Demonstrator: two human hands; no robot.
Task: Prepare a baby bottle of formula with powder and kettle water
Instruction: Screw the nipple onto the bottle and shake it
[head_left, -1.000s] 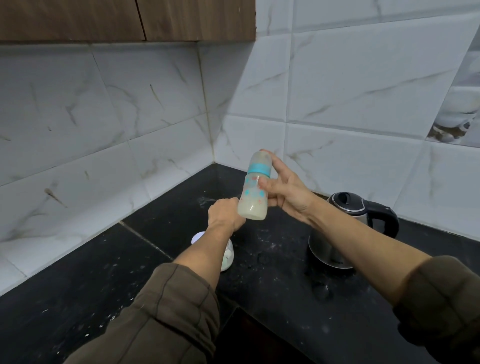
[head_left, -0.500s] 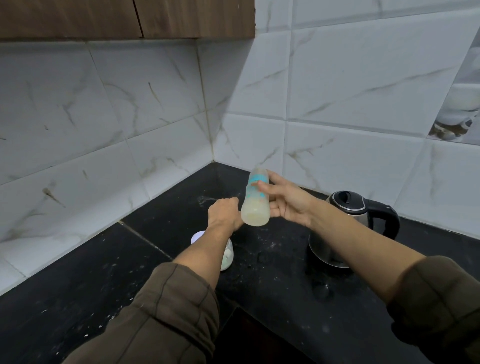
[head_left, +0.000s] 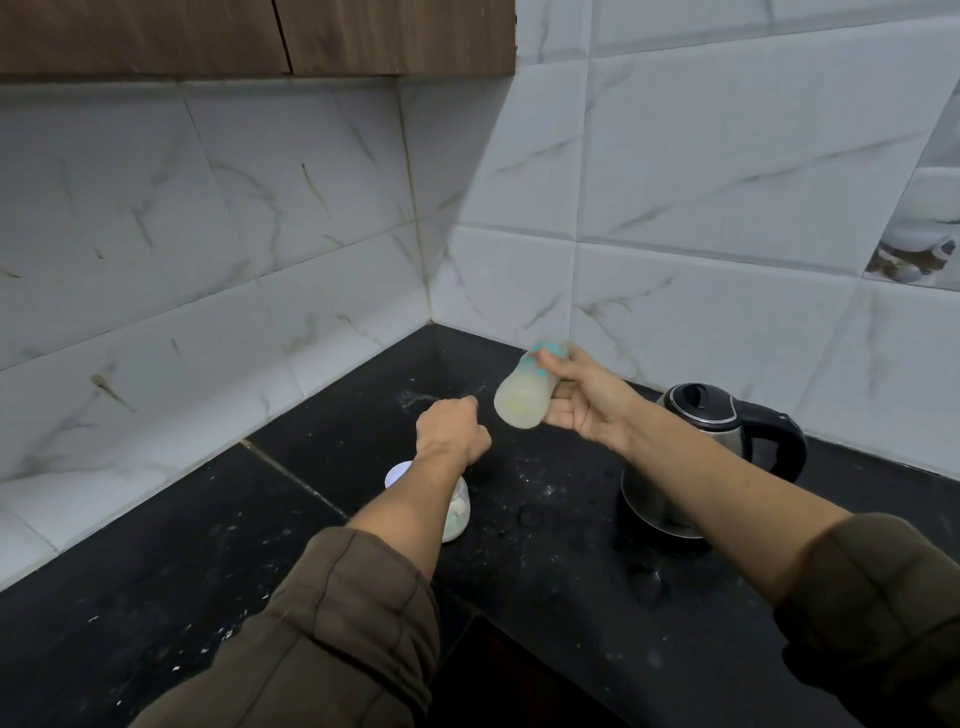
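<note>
Milky bottle (head_left: 524, 395) in right hand (head_left: 584, 402)

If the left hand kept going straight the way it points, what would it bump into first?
Probably nothing soon: the left hand, a closed fist, points toward the corner of the tiled wall. The bottle hangs just right of that line, though depth is unclear.
</note>
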